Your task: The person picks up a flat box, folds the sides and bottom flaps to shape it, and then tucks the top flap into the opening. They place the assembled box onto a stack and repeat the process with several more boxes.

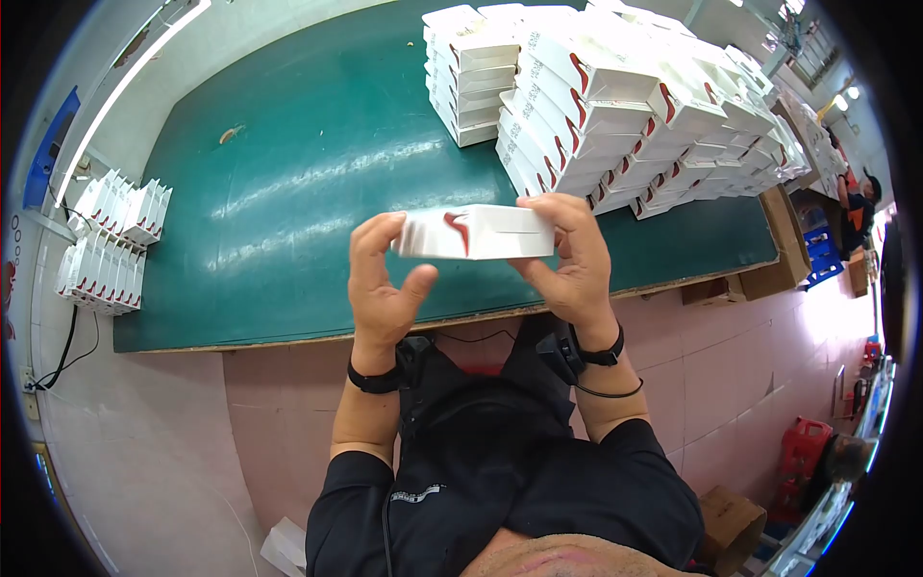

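A small white box [510, 234] with a red curved mark is held up over the near edge of the green table [288, 192]. Its left end is smeared by motion. My right hand [575, 255] grips the right end, fingers along the top and thumb underneath. At the left end, the curled fingers of my left hand [378, 279] are against the box, while its thumb points in just below the lower edge. The far sides of the box are hidden.
Stacked white boxes [615, 106] with similar red marks fill the table's right side. More white boxes [101, 279] stand in rows at the left edge. Cardboard boxes [784, 236], a blue crate [820, 255] and a person [856, 212] are off to the right.
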`<state>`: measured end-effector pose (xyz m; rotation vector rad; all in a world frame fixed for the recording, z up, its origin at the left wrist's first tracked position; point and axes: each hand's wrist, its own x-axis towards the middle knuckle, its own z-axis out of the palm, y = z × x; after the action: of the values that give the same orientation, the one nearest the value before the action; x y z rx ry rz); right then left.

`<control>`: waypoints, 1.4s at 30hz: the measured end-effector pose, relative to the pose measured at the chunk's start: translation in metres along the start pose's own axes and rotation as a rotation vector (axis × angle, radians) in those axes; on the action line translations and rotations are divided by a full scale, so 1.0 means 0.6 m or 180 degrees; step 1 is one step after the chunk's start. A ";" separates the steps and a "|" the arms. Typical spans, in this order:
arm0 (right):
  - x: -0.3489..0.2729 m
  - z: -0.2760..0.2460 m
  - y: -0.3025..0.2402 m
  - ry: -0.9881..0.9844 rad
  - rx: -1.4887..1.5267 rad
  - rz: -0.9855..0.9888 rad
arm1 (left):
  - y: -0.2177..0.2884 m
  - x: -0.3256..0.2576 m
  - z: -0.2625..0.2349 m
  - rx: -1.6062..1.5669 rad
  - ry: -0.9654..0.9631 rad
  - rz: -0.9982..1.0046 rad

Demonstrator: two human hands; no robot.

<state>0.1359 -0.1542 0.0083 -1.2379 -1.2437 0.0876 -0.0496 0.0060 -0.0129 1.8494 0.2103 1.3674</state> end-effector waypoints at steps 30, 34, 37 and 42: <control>-0.046 0.023 0.055 -0.0052 -0.0025 0.0608 | -0.069 0.025 0.082 -0.3121 0.0477 -0.2538; -0.092 -0.011 0.109 -0.0560 -0.1017 0.0660 | -0.104 0.144 0.043 -0.2316 0.0618 -0.2234; -0.111 -0.020 0.124 -0.0740 -0.1162 0.0545 | -0.151 0.248 0.022 -0.2019 0.0600 -0.2203; -0.109 -0.019 0.122 -0.0525 -0.0983 0.0692 | -0.238 0.383 0.046 -0.1947 0.0329 -0.2082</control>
<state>0.1574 -0.1738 -0.0862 -1.6603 -1.2929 0.1634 0.1114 0.2150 0.0539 1.0642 0.3646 0.9208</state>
